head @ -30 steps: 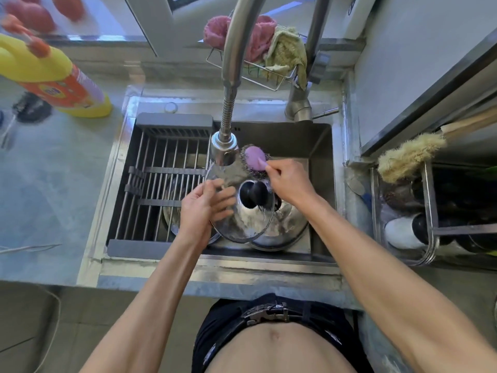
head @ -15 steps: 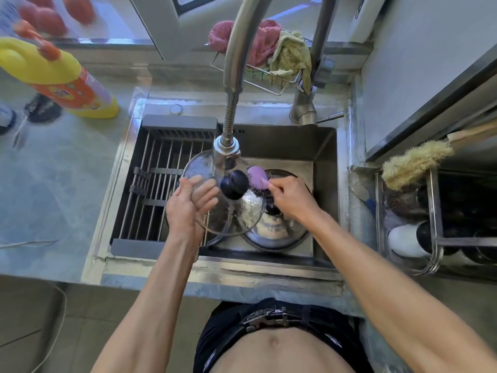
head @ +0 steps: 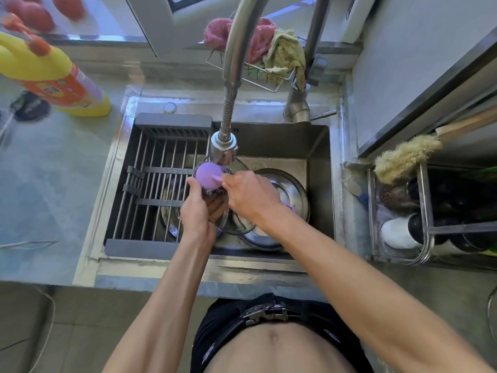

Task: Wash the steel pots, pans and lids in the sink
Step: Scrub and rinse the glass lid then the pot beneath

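Over the steel sink (head: 320, 184) my left hand (head: 197, 211) holds a glass lid (head: 236, 227) with a steel rim, tilted, just under the faucet head (head: 224, 148). My right hand (head: 250, 196) grips the purple handle of a steel-wool scrubber (head: 211, 177) and presses its wire pad against the lid's upper left part. The lid's knob is hidden behind my left hand. Below the lid a steel pot (head: 293, 192) sits on the sink floor at the right. Another steel pan (head: 169, 222) shows through the rack bars.
A grey drying rack (head: 158, 184) spans the sink's left half. A yellow detergent bottle (head: 53, 76) stands on the left counter. Cloths hang in a wire basket (head: 258, 74) behind the faucet. A utensil rack (head: 403, 211) with a brush stands at the right.
The lid has turned in my left hand, hiding its black knob. My right hand moved the scrubber left and up, now under the faucet head.
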### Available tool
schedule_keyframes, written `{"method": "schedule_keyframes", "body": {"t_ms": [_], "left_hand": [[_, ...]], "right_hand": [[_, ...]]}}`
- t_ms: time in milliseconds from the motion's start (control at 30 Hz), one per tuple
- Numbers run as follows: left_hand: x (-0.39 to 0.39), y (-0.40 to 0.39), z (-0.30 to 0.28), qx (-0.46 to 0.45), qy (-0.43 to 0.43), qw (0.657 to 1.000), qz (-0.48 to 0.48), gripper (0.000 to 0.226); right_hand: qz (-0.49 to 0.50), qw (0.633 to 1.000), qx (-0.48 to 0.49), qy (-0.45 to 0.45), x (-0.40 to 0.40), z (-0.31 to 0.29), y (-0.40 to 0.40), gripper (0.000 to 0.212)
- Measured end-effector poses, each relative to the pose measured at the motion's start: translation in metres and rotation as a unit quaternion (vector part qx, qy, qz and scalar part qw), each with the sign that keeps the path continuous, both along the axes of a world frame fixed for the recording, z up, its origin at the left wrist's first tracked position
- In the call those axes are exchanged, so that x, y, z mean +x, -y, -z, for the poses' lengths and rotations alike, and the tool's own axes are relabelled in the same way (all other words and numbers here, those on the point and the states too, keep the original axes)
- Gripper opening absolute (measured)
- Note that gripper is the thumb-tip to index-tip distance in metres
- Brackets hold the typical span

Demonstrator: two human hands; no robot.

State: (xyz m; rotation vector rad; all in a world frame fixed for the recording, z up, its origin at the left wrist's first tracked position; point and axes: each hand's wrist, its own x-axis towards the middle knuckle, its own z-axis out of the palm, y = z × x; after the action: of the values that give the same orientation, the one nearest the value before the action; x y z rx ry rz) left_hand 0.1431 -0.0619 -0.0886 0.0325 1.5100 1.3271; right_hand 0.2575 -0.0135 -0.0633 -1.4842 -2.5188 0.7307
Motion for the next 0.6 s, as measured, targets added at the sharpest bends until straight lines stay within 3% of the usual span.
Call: {"method": "schedule_keyframes", "body": {"t_ms": [133,333,467,600], "left_hand": [[-0.007,0.007,0.002,0.032,-0.001,0.999,0.031,0.022],[-0.037,0.021,0.001,0.049,-0.010,0.993,0.106,0.021],[-0.051,0.023,0.005,0.063,0.034,0.996,0.058,0.025],[-0.049,0.012,0.011,0.046,0.064,0.997,-0.021,0.026]], "right_hand": [[0.042,0.998,-0.050,0.010,-0.007,-0.006,-0.017,0.026],[0.109,0.987,-0.118,-0.020,0.010,0.006,-0.049,0.027],[0.137,0.979,-0.148,-0.041,0.033,0.025,-0.045,0.049],[0.143,0.977,-0.149,-0.059,0.035,0.038,0.001,0.053]]}}
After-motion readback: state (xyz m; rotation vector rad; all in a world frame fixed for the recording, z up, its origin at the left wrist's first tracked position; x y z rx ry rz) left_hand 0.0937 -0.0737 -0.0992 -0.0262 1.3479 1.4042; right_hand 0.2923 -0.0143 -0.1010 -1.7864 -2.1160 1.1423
